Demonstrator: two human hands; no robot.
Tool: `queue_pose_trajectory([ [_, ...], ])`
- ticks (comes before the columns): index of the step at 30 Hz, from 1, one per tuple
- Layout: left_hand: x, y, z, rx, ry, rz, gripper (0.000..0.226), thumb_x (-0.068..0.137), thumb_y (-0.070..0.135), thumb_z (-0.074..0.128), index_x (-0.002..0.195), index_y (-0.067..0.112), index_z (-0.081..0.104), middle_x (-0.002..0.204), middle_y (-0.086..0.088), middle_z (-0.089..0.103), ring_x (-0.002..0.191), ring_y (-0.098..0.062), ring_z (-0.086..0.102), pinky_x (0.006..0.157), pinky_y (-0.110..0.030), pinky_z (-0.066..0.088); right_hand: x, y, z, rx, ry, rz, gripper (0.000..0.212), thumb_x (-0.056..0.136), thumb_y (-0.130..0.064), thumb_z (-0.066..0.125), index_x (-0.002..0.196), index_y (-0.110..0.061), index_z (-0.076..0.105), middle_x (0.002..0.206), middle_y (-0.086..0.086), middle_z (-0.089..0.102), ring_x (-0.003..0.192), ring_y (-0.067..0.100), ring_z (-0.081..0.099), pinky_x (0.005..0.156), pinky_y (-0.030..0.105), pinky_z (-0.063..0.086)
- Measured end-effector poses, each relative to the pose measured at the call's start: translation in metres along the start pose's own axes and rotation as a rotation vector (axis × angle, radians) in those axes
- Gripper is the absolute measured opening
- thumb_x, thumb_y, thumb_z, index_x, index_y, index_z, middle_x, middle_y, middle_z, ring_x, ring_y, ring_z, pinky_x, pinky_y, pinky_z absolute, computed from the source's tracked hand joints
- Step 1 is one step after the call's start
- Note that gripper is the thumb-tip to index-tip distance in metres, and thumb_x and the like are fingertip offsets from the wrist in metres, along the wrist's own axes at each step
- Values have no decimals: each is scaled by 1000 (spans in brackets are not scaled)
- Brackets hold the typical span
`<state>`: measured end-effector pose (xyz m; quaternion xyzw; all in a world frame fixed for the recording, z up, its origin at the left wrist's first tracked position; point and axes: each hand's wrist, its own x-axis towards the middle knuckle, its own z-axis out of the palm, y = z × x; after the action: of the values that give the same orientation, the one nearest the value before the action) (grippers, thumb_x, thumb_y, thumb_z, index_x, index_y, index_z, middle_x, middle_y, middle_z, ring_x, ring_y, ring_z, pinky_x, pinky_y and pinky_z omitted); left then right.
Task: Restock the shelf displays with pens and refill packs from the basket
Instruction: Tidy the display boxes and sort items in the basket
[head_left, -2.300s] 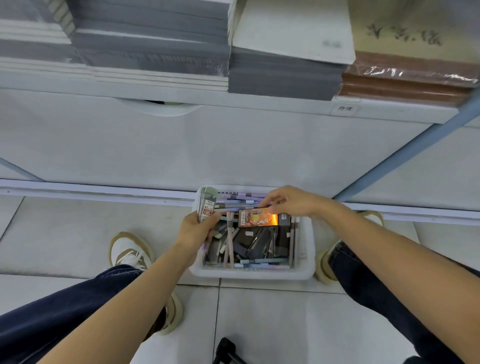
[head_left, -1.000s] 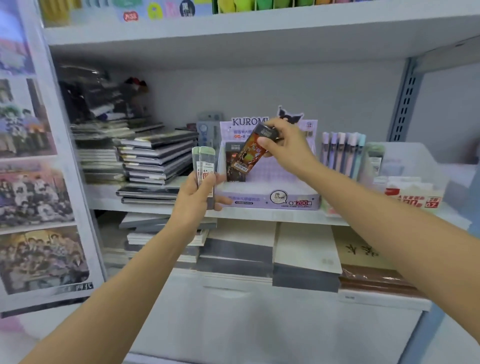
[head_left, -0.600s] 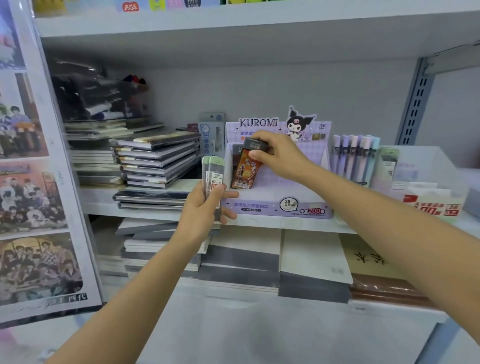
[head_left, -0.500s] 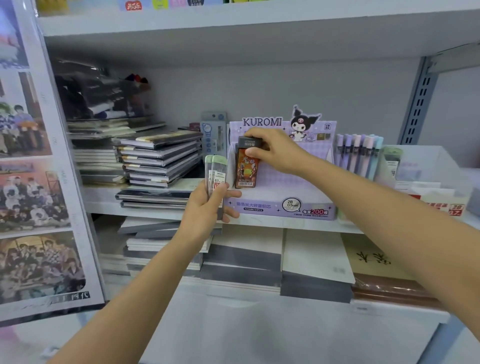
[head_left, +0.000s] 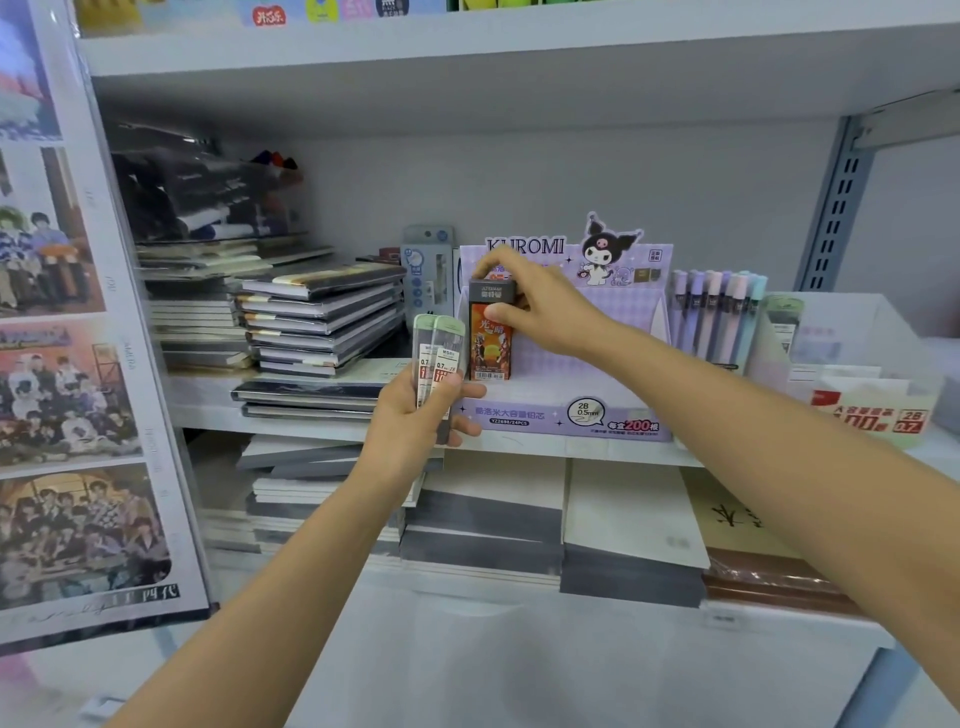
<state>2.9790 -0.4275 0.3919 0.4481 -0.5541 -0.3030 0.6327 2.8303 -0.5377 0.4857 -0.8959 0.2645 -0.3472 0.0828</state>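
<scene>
A person's right hand (head_left: 545, 306) pinched an upright orange refill pack (head_left: 489, 345) by its dark cap, inside the left end of a purple display box (head_left: 597, 410) on the shelf (head_left: 519, 448). Just left of those fingers (head_left: 500, 313), the left hand (head_left: 415, 423) gripped two clear refill tubes (head_left: 440, 353).

shelving: white upper shelf (head_left: 571, 47) | back wall (head_left: 519, 176): grey | upright (head_left: 836, 208): slotted (blue-grey) | left: poster panel (head_left: 78, 364) | light: even

Glossy orange pack (head_left: 489, 340); seemingly cardboard display box (head_left: 566, 413).
</scene>
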Motion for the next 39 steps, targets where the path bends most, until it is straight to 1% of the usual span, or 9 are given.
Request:
queue_pose_trajectory([
  [6,1,0,-1,-31,2,-26,17,98,19,55,112,11,58,99,-1,75,64,-16,69,53,-23,52,-6,9,-3,118,65,42,24,91,-12,64,111,-19,53,98,5,69,90,22,68,82,43,57],
  [11,2,-2,-1,-54,-2,-20,19,97,18,57,115,12,58,100,-2,75,64,-16,69,53,-22,52,-3,2,11,100,167,7,25,87,-11,68,111,-16,63,99,-5,64,81,13,62,83,38,56],
  [15,2,-2,-2,-45,-8,-19,19,96,19,57,113,10,57,99,-2,75,63,-16,69,52,-22,51,-7,11,-7,192,124,67,20,87,-9,69,102,-18,59,100,7,65,85,25,68,81,41,58],
  [20,4,-5,0,-55,14,-11,17,97,18,56,113,11,58,98,-3,76,61,-16,68,52,-21,51,-11,6,4,165,173,34,20,86,-8,69,104,-10,61,98,-2,63,83,21,66,83,41,56],
  [27,2,-2,-1,-42,2,-24,19,97,17,56,114,10,58,98,-3,76,62,-16,68,51,-21,50,0,3,-10,143,9,69,23,87,-8,69,99,-23,57,97,0,66,85,19,69,78,43,59],
  [32,3,-1,0,-45,5,-32,17,97,17,56,112,10,58,98,-2,76,61,-15,68,51,-21,50,-6,4,-1,109,82,40,22,92,-8,62,112,-15,58,102,-2,62,93,20,67,80,38,58],
  [34,2,-1,-1,-40,-2,-32,15,97,17,56,111,12,58,98,-2,76,61,-15,69,51,-21,50,-7,4,-6,111,210,11,24,91,-8,62,114,-15,58,98,-6,63,89,16,67,81,37,58],
  [37,2,-1,-2,-38,1,-32,16,98,17,55,113,11,57,98,-2,75,61,-15,69,51,-21,50,-9,5,-15,258,388,26,22,92,-7,60,112,-14,55,95,-9,63,84,9,68,72,36,60],
  [39,2,-1,-1,-39,7,-30,17,98,18,55,113,10,57,98,-2,75,62,-15,69,51,-21,50,-14,7,-11,264,356,15,19,93,-8,61,109,-16,53,95,-13,62,83,7,68,68,36,61],
])
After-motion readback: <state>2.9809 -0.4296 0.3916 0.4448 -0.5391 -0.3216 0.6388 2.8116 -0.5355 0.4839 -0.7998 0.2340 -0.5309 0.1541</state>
